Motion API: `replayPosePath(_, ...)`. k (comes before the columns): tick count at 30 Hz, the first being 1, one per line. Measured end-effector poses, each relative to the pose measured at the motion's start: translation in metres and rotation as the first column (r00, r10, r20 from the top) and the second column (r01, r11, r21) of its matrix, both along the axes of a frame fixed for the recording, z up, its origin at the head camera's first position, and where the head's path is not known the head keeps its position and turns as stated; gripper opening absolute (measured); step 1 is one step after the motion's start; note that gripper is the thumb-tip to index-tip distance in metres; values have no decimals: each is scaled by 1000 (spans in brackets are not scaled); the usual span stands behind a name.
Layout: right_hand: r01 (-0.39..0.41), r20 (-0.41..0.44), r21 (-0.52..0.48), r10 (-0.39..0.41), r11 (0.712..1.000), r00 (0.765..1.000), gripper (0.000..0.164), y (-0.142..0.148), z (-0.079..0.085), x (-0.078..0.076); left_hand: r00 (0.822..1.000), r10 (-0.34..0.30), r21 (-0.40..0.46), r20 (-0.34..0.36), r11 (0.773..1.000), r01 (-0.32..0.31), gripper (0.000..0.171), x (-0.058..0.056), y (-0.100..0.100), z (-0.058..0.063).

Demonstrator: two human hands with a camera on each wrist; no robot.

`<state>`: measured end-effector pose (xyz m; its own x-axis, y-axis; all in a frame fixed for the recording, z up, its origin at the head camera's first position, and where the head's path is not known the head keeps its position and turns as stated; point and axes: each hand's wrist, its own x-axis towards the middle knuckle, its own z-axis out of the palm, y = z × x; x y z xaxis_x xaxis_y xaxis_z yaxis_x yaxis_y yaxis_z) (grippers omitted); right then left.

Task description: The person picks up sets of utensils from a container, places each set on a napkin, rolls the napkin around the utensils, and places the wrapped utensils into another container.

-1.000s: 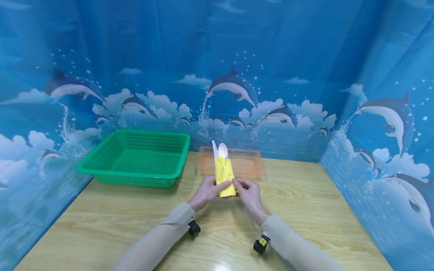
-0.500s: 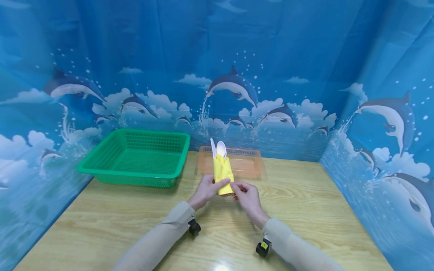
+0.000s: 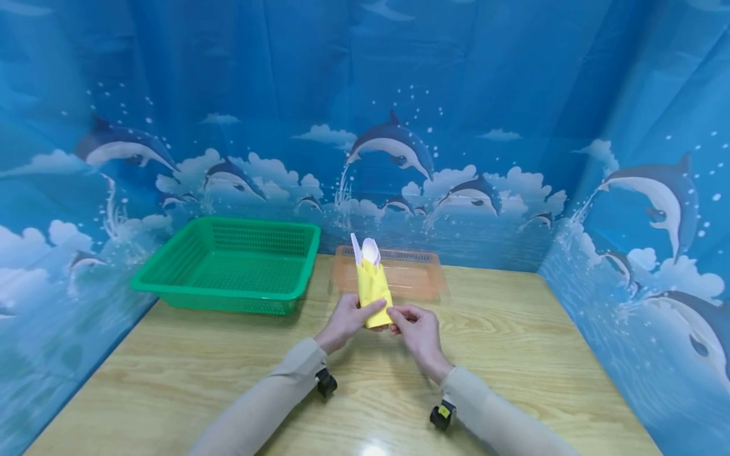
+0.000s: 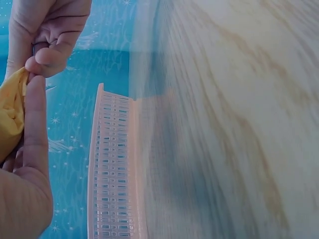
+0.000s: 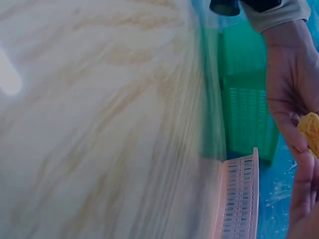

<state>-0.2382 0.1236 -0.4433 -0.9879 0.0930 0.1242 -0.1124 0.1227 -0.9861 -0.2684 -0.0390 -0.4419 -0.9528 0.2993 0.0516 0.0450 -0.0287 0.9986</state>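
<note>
A yellow napkin (image 3: 372, 288) is wrapped around light-coloured cutlery and held up above the table. Out of its top stick a spoon (image 3: 370, 249) and, to the left, a slim piece of cutlery (image 3: 356, 247) whose kind I cannot tell. My left hand (image 3: 346, 320) grips the bundle from the left, its thumb across the front. At the lower right corner my right hand (image 3: 418, 330) pinches the napkin's edge between thumb and finger. In the left wrist view the fingertips of both hands meet at the napkin (image 4: 11, 115); the right wrist view shows only its crumpled end (image 5: 310, 130).
Behind the hands an orange plastic basket (image 3: 419, 290) stands on the wooden table (image 3: 502, 354). To its left is a larger green basket (image 3: 228, 296). A blue dolphin-print curtain (image 3: 256, 82) closes off the back and sides.
The napkin bundle has shifted slightly left, and its top leans a bit more that way. My right hand keeps to the lower right corner; the baskets have not moved.
</note>
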Motion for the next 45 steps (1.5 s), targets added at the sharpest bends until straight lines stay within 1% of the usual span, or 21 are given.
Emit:
replayPosePath(5,-84,36,15,83,996,996,21,1,3,2,1000,-11,-24,0,1000,11,36,2,-5,5)
replayPosePath(10,-79,48,26,77,997,996,21,0,9,3,1000,-28,-13,-1,1000,28,37,-1,-7,7)
replayPosePath(14,-80,60,16,79,997,995,22,1,10,4,999,-36,-14,19,999,36,36,-1,-8,7)
replayPosePath(16,-72,60,23,71,997,996,22,1,8,3,998,-50,-13,27,999,51,36,-1,-8,6)
replayPosePath(18,-52,56,21,50,998,997,24,0,8,1,996,-78,-15,32,997,78,37,0,-9,6)
replayPosePath(20,-27,60,9,27,1000,998,27,-2,9,-2,993,-113,-15,31,993,113,39,1,-9,6)
replayPosePath(23,5,79,-21,-3,1000,997,29,-4,13,-7,990,-137,-10,33,990,138,40,2,-8,6)
replayPosePath(26,31,98,-35,-27,999,995,26,-5,15,-11,991,-133,-6,28,991,133,39,3,-8,5)
replayPosePath(29,42,105,-44,-37,998,994,23,-4,17,-13,992,-126,-25,21,992,127,38,3,-9,4)
replayPosePath(32,22,127,-45,-16,999,992,22,-4,18,-14,992,-121,-45,21,992,122,38,3,-9,2)
replayPosePath(36,3,178,-61,8,998,984,29,-4,20,-16,991,-133,-85,6,987,134,39,3,-8,1)
replayPosePath(38,15,193,-75,0,997,981,31,-4,20,-18,990,-138,-104,-5,985,137,39,4,-6,0)
replayPosePath(40,36,199,-95,-16,995,980,29,-5,21,-20,990,-141,-113,-11,984,139,39,4,-5,-1)
replayPosePath(45,75,195,-99,-55,992,979,24,-6,22,-21,992,-128,-103,-4,987,127,38,5,-4,0)
